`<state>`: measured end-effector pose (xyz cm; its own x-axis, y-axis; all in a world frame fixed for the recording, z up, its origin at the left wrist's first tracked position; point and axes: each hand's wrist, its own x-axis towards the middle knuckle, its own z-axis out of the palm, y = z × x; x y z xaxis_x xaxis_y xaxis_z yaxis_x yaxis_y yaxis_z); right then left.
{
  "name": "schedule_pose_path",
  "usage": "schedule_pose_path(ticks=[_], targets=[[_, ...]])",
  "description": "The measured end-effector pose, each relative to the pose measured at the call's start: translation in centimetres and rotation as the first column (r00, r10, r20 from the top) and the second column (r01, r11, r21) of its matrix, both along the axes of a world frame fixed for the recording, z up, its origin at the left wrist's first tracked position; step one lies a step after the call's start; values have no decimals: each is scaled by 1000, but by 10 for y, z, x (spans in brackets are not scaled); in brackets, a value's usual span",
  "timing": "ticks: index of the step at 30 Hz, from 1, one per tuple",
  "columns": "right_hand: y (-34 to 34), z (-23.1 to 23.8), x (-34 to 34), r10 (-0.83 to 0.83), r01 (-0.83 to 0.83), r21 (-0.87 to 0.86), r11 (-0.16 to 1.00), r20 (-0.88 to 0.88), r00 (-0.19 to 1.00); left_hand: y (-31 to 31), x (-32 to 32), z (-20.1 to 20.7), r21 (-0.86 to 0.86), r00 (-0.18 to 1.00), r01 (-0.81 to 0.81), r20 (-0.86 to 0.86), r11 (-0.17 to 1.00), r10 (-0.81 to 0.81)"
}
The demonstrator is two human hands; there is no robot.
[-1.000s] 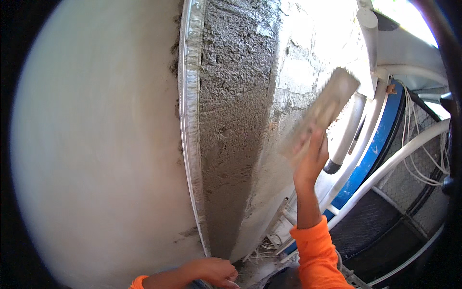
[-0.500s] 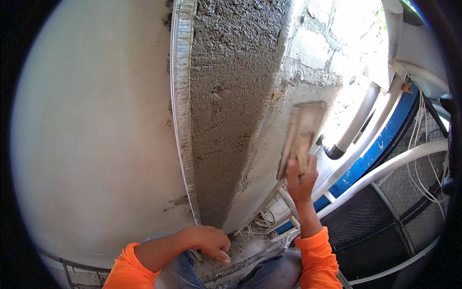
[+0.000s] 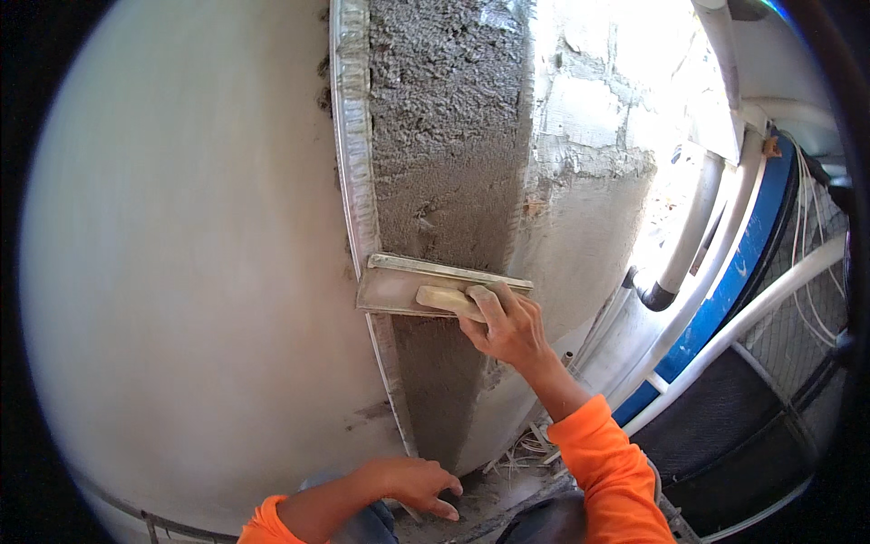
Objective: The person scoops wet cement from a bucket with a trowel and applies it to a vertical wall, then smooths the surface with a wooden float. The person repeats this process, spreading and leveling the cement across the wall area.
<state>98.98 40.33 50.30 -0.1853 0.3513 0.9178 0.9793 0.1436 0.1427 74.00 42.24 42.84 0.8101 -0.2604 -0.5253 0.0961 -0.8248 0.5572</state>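
Note:
My right hand is closed round the pale handle of a plastering trowel. Its flat rectangular blade lies crosswise over a strip of wet grey mortar, one end reaching past the metal edge strip on the left. The mortar looks rough higher up and smoother lower down. Low in the view, my left hand hangs near the foot of the strip, holding nothing, with thumb and fingers apart.
A smooth pale wall fills the left side. Right of the mortar runs a bare block wall. Farther right are white pipes, a blue board and dark mesh panels. Loose pale cords lie on the floor.
My right hand has brought the trowel leftward from beside the block wall and turned it from upright to crosswise over the mortar. My left hand has shifted slightly right and down.

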Motion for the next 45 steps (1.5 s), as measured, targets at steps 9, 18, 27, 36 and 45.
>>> schedule_pose_path(ticks=[9,18,27,36,45], targets=[[19,32,-11,-63,48,186,981,75,995,9,-10,1,-47,1000,0,-8,999,0],[21,89,-17,-43,31,231,973,51,998,13,-7,8,-91,1000,22,-15,996,-23],[21,129,-18,-59,36,241,970,90,994,14,-8,12,-94,1000,25,-11,995,-26],[23,163,-18,-59,29,253,967,113,992,15,-4,13,-106,999,23,-47,994,-28],[27,195,-19,-45,6,282,959,129,991,17,-3,5,-124,998,12,59,992,-4]])
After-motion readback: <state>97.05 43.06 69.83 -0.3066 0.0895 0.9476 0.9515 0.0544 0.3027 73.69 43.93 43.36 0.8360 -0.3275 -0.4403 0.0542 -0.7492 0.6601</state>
